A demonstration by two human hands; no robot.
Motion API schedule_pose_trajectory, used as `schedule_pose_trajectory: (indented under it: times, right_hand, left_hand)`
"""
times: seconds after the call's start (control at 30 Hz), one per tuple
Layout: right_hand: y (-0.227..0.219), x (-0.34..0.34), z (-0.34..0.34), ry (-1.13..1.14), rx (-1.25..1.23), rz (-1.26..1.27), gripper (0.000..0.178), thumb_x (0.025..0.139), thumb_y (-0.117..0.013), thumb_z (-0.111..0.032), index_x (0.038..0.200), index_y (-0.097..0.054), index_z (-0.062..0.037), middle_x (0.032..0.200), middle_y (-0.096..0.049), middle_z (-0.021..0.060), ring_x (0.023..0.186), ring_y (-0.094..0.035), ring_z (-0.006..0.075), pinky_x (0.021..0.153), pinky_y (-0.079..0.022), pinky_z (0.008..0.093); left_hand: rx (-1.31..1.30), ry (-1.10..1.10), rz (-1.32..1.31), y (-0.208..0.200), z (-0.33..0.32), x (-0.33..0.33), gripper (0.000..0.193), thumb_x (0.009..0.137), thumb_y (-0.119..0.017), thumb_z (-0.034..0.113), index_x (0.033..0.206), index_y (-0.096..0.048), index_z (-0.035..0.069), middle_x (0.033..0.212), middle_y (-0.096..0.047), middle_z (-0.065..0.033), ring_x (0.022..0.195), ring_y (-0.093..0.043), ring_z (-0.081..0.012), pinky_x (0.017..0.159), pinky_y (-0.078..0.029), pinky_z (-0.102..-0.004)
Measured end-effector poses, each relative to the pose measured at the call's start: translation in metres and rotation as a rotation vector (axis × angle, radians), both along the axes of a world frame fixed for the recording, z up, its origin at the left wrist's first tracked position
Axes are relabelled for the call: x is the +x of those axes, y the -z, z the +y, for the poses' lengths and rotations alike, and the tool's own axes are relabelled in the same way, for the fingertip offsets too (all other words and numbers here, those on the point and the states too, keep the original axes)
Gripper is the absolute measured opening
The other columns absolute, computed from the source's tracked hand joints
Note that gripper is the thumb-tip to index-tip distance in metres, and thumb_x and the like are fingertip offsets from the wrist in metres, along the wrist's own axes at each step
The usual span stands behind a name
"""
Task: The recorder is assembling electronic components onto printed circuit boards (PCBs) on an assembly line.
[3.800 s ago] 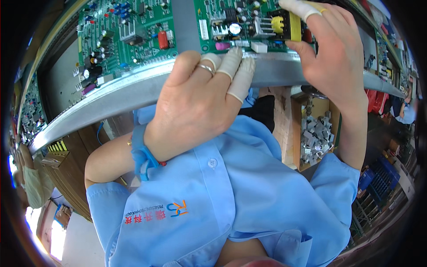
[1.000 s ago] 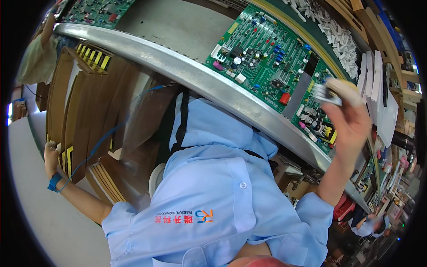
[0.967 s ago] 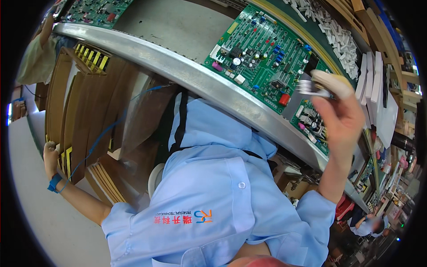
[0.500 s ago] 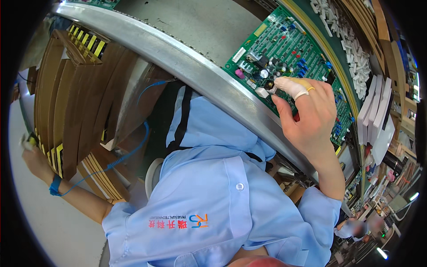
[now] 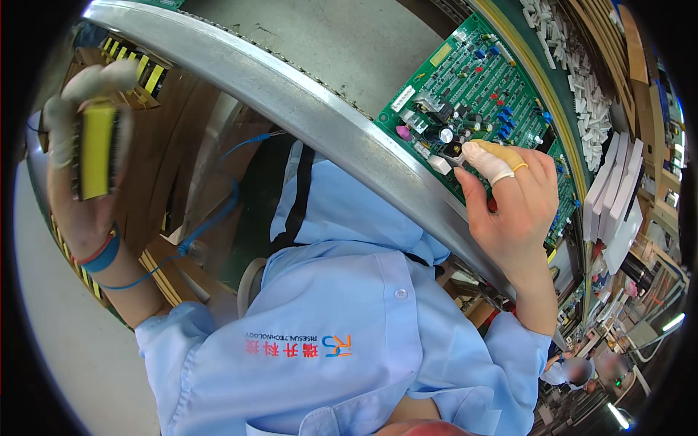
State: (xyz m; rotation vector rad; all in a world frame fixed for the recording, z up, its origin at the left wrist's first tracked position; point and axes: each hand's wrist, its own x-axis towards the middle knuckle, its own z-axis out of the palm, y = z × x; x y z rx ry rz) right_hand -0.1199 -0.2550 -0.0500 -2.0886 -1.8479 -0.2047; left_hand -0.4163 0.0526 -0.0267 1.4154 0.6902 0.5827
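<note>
My left hand [image 5: 87,149], blurred by motion and with pale covers on its fingertips, is raised at the far left. Its fingers are closed around a black block with a yellow face [image 5: 97,151]. On the right, my right hand [image 5: 516,196] rests over a green circuit board [image 5: 465,80]. White and yellow finger cots cover some of its fingers. Its thumb and index fingertip are bent together at a small black-and-gold component [image 5: 456,148], beside a white block component [image 5: 439,165]. Whatever lies between those fingertips is mostly hidden.
A metal rail [image 5: 291,91] edges the bench between my body and the board. Cardboard boxes [image 5: 171,138] with yellow-and-black blocks stand at left. A blue coiled cord [image 5: 211,232] runs from my left wristband. White parts [image 5: 582,94] lie in a heap at far right.
My left hand has come up from low beside the boxes and now shows the yellow-faced block. My right hand stays at the same spot on the board.
</note>
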Motion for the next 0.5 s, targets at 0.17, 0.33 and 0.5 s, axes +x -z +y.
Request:
schedule_pose_trajectory:
  times: [0.17,0.33,0.5]
  right_hand:
    - [-0.005,0.001,0.006,-0.024,-0.038,-0.038,0.030,0.068,-0.074,-0.006,0.097,-0.069,-0.0013,0.089,-0.067,0.0105,0.076,-0.061,0.0260,0.072,-0.046,0.0383]
    - [-0.004,0.006,0.004,-0.083,-0.061,-0.086,0.029,0.069,-0.072,-0.009,0.097,-0.070,-0.0004,0.092,-0.068,0.0109,0.074,-0.061,0.0242,0.072,-0.046,0.0371]
    - [-0.022,0.005,-0.011,-0.009,-0.131,0.025,0.044,0.068,-0.075,-0.017,0.110,-0.069,-0.0029,0.109,-0.066,0.0110,0.079,-0.059,0.0239,0.074,-0.045,0.0387]
  left_hand:
    - [-0.064,0.414,-0.102,0.019,-0.021,0.067,0.061,0.099,-0.038,0.056,0.099,-0.063,0.000,0.098,-0.066,-0.0177,0.089,-0.064,-0.0222,0.083,-0.051,-0.0321]
    - [-0.160,0.523,-0.021,0.021,-0.048,0.101,0.080,0.081,-0.067,0.055,0.131,-0.047,-0.004,0.123,-0.057,-0.0157,0.116,-0.055,-0.0243,0.102,-0.042,-0.0343]
    - [-0.110,0.558,0.069,0.004,-0.074,0.134,0.088,0.070,-0.085,0.031,0.137,-0.044,-0.007,0.134,-0.052,-0.0166,0.122,-0.052,-0.0236,0.106,-0.038,-0.0358]
